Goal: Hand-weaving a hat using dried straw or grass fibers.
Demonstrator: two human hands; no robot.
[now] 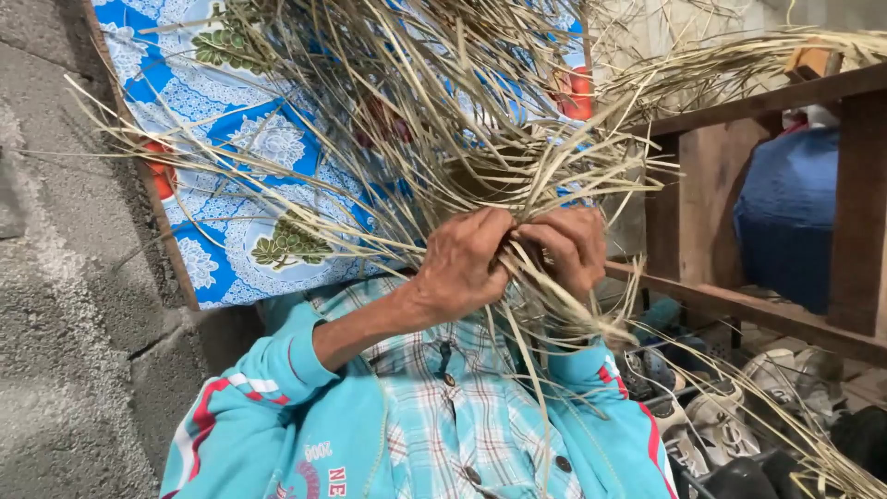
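Note:
My left hand (462, 263) and my right hand (568, 245) are close together in the middle of the view, both closed on dry, pale straw strips (434, 120). The strips join in a partly woven piece (490, 176) just above my fingers, and many loose ends fan out upward and to both sides. More strips trail down past my right wrist toward the lower right. My turquoise jacket sleeves and plaid shirt (443, 416) fill the bottom of the view. The undersides of my fingers are hidden by the straw.
A blue floral cloth (240, 185) lies behind the straw at the upper left, beside a grey concrete block wall (65, 305). A wooden frame (730, 305) stands at the right with a blue bundle (785, 212) behind it and several shoes (721, 425) below.

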